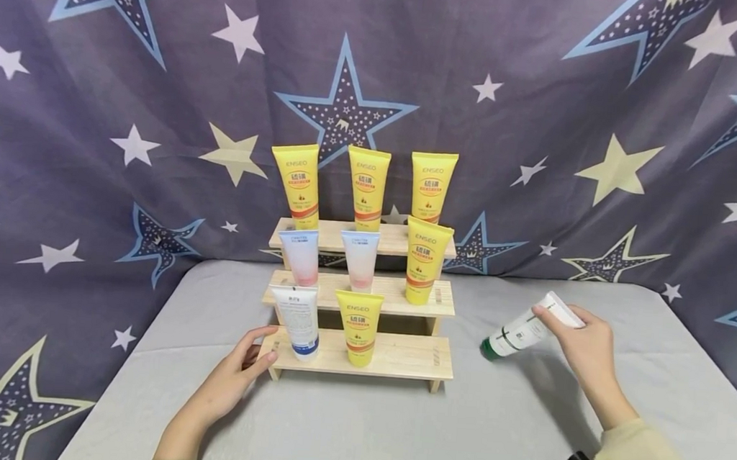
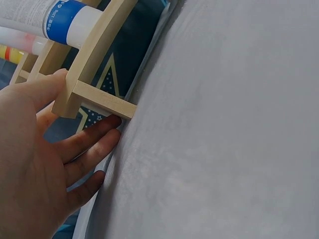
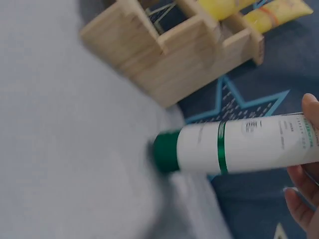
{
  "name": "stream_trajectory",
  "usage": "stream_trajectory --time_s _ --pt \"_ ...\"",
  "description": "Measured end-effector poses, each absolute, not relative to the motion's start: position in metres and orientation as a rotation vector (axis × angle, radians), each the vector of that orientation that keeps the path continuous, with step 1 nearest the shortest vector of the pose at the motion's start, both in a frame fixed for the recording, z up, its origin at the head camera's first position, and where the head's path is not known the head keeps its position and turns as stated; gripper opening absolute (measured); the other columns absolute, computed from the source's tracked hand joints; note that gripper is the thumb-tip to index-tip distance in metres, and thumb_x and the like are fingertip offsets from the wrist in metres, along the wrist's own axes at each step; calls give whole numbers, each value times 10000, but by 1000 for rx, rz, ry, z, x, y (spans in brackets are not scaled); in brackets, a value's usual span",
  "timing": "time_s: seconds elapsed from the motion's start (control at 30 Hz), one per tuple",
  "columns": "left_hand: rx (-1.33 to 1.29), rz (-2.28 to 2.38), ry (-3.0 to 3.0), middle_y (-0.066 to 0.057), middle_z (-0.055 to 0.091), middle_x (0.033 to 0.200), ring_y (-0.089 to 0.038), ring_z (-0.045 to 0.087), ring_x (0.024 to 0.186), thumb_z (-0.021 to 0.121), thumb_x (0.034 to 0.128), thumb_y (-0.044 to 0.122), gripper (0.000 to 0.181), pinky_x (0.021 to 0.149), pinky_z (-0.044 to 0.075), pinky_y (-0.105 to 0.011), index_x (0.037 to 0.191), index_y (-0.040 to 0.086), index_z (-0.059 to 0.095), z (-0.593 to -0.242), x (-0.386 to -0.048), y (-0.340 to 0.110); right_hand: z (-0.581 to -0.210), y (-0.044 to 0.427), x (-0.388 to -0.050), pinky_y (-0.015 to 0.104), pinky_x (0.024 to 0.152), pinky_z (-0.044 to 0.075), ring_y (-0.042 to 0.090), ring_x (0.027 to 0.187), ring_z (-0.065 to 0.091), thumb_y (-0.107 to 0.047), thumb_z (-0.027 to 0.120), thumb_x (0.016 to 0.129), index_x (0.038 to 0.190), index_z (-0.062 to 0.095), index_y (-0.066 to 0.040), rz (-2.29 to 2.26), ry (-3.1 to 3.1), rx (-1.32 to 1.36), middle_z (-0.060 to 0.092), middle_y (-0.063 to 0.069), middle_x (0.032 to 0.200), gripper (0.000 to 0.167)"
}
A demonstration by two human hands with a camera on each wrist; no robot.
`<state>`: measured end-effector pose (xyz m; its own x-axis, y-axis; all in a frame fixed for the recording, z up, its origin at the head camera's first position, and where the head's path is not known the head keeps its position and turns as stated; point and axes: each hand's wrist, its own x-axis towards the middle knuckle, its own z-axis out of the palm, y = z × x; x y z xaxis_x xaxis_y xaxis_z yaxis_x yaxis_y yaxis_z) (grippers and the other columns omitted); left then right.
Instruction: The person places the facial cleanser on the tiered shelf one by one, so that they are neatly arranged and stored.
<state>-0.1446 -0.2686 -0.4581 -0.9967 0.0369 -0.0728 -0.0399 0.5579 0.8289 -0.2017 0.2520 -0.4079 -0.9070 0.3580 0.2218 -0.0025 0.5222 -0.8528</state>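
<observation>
A three-tier wooden display rack [image 1: 397, 359] stands on the grey cloth. My left hand [image 1: 226, 385] holds the left end of its lowest tier, thumb at the front edge and forefinger further back; the other fingers lie by the rack's leg [image 2: 104, 99]. To the right of the rack, my right hand [image 1: 589, 352] pinches a white squeeze tube [image 1: 523, 332] by its flat end. The tube tilts with its green cap [image 3: 166, 152] down to the left, close over the cloth; whether it touches cannot be told.
Yellow tubes [image 1: 367, 186] line the top tier. Two pink-and-white tubes [image 1: 358, 262] and a yellow one [image 1: 424, 263] stand on the middle. A white tube with a blue band [image 1: 298, 322] and a yellow tube [image 1: 359, 330] occupy the lowest. Behind hangs a star-patterned curtain [image 1: 424, 18].
</observation>
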Motion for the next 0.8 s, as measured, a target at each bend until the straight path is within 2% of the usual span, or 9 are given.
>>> stream_trajectory --time_s 0.1,0.27,0.5,0.6,0.8 --pt "-9 1441 2696 -181 577 1338 -370 523 1243 512 992 534 577 1012 372 -611 1491 283 367 -459 -145 -269 -399 246 -196 214 593 420 59 674 521 -373 822 818 979 735 -30 1371 -2337 -283 621 -227 701 389" --pt "-17 1441 2699 -179 578 1339 -365 528 1237 509 993 535 570 1004 381 -609 1489 293 369 -459 -145 -271 -379 227 -186 218 582 406 66 668 503 -312 840 806 890 736 -132 1412 -2253 -221 632 -222 706 224" --pt "-13 1444 2692 -174 581 1335 -350 536 1226 511 1000 518 562 995 395 -592 1491 284 369 -459 -145 -270 -360 190 -182 185 587 445 39 652 568 -124 853 781 931 728 13 1402 -2189 82 652 -223 752 239" --pt "-16 1434 2696 -180 578 1338 -364 529 1234 508 998 528 571 1001 384 -603 1494 283 365 -458 -145 -270 -357 172 -183 194 601 454 46 655 574 -68 856 761 932 732 7 1404 -2181 236 657 -190 770 224" --pt "-16 1432 2691 -188 571 1346 -375 523 1242 509 993 536 580 1004 379 -610 1494 284 363 -458 -146 -269 -356 139 -187 207 575 454 96 655 562 -68 879 734 884 745 -42 1410 -2164 498 680 -11 802 204"
